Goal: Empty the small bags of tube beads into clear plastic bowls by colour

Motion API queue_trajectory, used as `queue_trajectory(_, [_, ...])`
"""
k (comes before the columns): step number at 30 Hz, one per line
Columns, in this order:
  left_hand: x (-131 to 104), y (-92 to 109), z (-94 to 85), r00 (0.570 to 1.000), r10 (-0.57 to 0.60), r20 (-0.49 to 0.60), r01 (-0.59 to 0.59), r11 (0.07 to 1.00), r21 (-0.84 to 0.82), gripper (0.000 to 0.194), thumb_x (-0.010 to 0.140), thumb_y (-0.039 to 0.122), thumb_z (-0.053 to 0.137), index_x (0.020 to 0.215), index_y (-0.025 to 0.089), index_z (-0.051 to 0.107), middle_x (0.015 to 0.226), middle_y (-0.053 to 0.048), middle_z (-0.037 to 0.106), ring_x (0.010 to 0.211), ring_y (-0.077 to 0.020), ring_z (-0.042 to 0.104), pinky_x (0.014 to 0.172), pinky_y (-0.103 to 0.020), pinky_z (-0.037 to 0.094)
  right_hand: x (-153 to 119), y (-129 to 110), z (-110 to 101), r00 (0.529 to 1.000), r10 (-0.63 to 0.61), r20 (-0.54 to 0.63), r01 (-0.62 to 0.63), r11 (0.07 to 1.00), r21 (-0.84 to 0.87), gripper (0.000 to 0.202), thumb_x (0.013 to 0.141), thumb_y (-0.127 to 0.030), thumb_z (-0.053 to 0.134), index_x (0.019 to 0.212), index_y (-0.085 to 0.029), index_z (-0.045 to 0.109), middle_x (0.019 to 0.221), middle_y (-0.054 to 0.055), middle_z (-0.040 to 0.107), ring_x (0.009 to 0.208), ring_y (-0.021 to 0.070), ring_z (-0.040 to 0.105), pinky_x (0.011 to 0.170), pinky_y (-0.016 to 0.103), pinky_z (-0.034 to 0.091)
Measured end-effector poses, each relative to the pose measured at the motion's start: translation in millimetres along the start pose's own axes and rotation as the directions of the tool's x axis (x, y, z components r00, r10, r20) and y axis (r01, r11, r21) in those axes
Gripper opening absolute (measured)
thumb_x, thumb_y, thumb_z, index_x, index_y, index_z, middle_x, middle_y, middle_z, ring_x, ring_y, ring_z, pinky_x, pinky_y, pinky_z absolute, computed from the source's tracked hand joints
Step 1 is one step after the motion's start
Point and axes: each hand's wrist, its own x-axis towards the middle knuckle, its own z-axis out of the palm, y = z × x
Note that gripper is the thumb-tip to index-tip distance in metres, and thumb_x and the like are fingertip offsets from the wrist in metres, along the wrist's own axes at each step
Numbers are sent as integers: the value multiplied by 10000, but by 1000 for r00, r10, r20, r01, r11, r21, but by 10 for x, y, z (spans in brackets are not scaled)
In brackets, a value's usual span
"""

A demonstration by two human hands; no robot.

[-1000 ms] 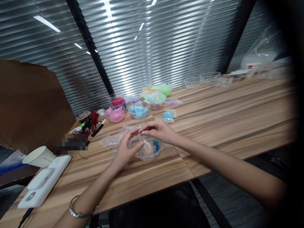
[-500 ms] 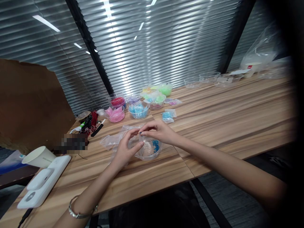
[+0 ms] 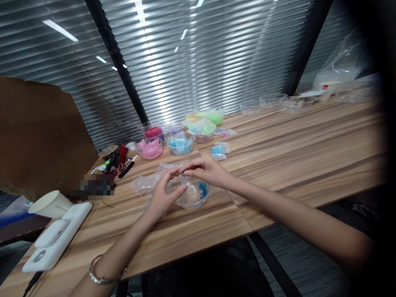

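My left hand point(image 3: 165, 192) is over the left rim of a round clear plastic bowl point(image 3: 198, 204). Its thumb and fingers curve around a small clear plastic bag point(image 3: 183, 180), of which only part shows. From the right, my right hand point(image 3: 206, 170) meets it at the bag's mouth. Thumb and forefinger there pinch a tiny dark blue piece point(image 3: 184, 173), too small to name. A little heap of blue pieces point(image 3: 203, 189) lies in the right side of the bowl. Loose clear plastic bags point(image 3: 144, 183) lie left of the bowl, partly behind my left hand.
Behind stand bowls of pink point(image 3: 150, 149), blue point(image 3: 180, 144) and green bags point(image 3: 215, 117). A packet of light blue pieces point(image 3: 219, 151) lies right of them. A white power strip point(image 3: 58, 237), paper cup point(image 3: 51, 204) and cardboard point(image 3: 43, 136) are at left. Clear bowls point(image 3: 250, 108) line the back right.
The fingertips of my right hand have shifted very slightly at the bag's mouth. Both arms, the bowl and the things around stay in place.
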Motion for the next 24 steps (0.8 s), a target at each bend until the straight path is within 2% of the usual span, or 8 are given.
queue_trajectory(10, [13, 26, -7, 1000, -5, 17, 4, 1000, 10, 442, 837, 338, 673, 1242, 243, 526, 1281, -79, 572, 1223, -242, 518, 1070, -403, 387, 10, 82, -30, 999, -36, 9, 37, 999, -10, 222, 870, -192, 624, 1054, -255, 731, 1016, 26, 741, 956, 182, 683, 837, 313, 521])
queue_trajectory(18, [12, 25, -7, 1000, 10, 10, -10, 1000, 20, 432, 833, 345, 671, 1230, 239, 540, 1260, -83, 580, 1199, -253, 528, 1052, -416, 398, 4, 35, -33, 997, -75, 26, 76, 997, -10, 232, 875, -162, 609, 1044, -262, 734, 1035, 27, 732, 979, 175, 672, 853, 311, 513])
queue_trajectory(24, [11, 55, -10, 1000, 6, 28, -7, 999, 32, 443, 839, 348, 664, 1251, 242, 539, 1271, -86, 576, 1197, -252, 523, 1045, -414, 397, 4, 28, -16, 1000, -21, 17, 21, 1000, -1, 218, 861, -206, 641, 1060, -246, 718, 1045, 36, 729, 966, 184, 674, 836, 319, 520])
